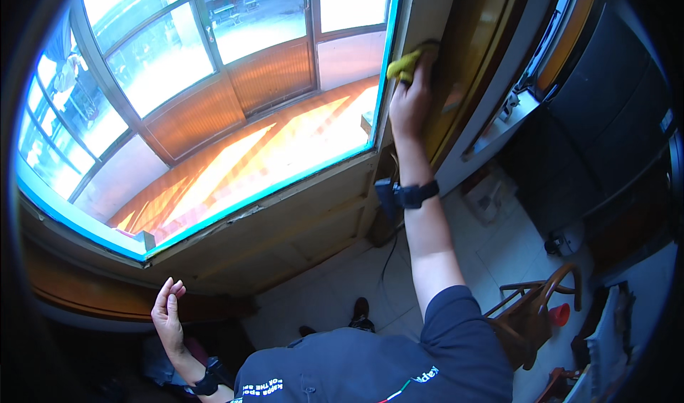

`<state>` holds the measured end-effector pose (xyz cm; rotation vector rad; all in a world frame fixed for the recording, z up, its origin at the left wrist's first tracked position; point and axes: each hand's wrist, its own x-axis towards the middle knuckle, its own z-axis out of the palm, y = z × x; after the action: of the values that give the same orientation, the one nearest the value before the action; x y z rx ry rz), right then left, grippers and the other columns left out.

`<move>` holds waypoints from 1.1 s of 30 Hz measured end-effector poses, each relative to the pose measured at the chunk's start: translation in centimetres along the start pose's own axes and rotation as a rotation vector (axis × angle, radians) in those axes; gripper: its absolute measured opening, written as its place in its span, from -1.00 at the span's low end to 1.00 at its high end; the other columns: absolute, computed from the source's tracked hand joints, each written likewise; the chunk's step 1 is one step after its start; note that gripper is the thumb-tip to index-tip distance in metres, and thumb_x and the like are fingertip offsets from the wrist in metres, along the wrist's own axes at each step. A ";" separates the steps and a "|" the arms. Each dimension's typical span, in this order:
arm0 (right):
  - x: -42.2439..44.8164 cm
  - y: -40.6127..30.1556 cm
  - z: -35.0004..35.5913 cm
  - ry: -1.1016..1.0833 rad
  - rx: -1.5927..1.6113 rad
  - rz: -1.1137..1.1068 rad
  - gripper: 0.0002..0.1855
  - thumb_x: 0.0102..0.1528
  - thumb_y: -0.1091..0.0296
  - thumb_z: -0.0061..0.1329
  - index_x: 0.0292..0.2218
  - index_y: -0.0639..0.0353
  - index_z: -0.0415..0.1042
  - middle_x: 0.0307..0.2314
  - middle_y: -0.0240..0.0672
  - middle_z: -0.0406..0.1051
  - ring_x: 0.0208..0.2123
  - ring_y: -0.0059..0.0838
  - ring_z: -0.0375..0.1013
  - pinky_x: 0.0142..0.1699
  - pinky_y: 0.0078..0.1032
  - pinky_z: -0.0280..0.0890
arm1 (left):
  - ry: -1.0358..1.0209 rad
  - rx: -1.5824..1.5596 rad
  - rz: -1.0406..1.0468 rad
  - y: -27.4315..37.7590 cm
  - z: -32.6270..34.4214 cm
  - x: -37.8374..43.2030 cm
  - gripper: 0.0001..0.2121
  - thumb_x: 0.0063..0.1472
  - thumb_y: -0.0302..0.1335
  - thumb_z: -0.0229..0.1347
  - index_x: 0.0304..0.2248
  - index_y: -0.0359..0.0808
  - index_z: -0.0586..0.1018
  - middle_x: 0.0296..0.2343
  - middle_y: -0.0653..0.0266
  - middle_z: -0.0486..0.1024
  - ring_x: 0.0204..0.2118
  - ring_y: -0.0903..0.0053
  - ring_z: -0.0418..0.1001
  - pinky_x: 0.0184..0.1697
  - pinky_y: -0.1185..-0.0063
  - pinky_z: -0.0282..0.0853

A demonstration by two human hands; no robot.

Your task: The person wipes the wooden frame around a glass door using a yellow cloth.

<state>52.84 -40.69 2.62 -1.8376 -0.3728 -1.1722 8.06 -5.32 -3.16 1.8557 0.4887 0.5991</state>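
A yellow cloth point(405, 67) is bunched in my right hand point(412, 109), which reaches up and presses it against the wooden frame point(425, 21) at the right of a large window. The fingertips are partly blurred and hidden by the hand and cloth. My left hand point(169, 317) hangs in the air below the window's near corner, holding nothing, its fingers loosely curved and apart from the thumb. Between the hands runs the window's lower edge point(256, 189), bordered in bright blue, with worn wood panelling point(299, 229) beneath it.
Beyond the glass lie a sunlit floor point(240, 162) and panelled doors point(272, 77). A wooden chair point(526, 317) and a red cup point(559, 315) are on the tiled floor at right. A cable point(389, 258) hangs near my right forearm. A dark cabinet-like surface point(598, 114) rises at far right.
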 end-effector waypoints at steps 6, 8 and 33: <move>-2.4 3.8 1.2 0.091 -0.120 -0.146 -0.32 -0.01 0.68 -0.15 0.14 0.34 -0.03 0.11 0.09 0.00 0.15 -0.02 0.02 0.24 -0.33 -0.07 | 0.012 -0.020 -0.014 -0.7 1.2 -0.5 -0.70 0.27 -0.50 -0.11 -0.02 -0.41 0.38 -0.22 0.12 0.49 -0.17 0.48 0.46 -0.02 0.57 0.32; -5.4 5.3 1.0 0.057 -0.104 -0.096 -0.31 -0.04 0.71 -0.18 0.14 0.33 -0.03 0.11 0.09 -0.01 0.15 -0.02 0.01 0.23 -0.34 -0.07 | 0.014 -0.009 -0.019 -0.1 1.6 -0.4 -0.70 0.28 -0.50 -0.11 -0.02 -0.42 0.38 -0.22 0.11 0.49 -0.17 0.49 0.46 -0.03 0.57 0.32; -4.1 2.7 2.6 -0.022 -0.206 -0.236 -0.25 0.05 0.54 -0.09 0.18 0.36 -0.18 0.14 0.17 -0.19 0.21 0.02 -0.17 0.28 -0.24 -0.21 | 0.029 -0.023 -0.031 0.3 3.0 -1.2 -0.70 0.27 -0.49 -0.09 -0.03 -0.44 0.38 -0.23 0.11 0.49 -0.18 0.49 0.46 -0.04 0.57 0.33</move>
<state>54.02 -39.26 -2.62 -2.0271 -0.5081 -1.3950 8.95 -8.34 -4.02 1.8169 0.5268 0.6093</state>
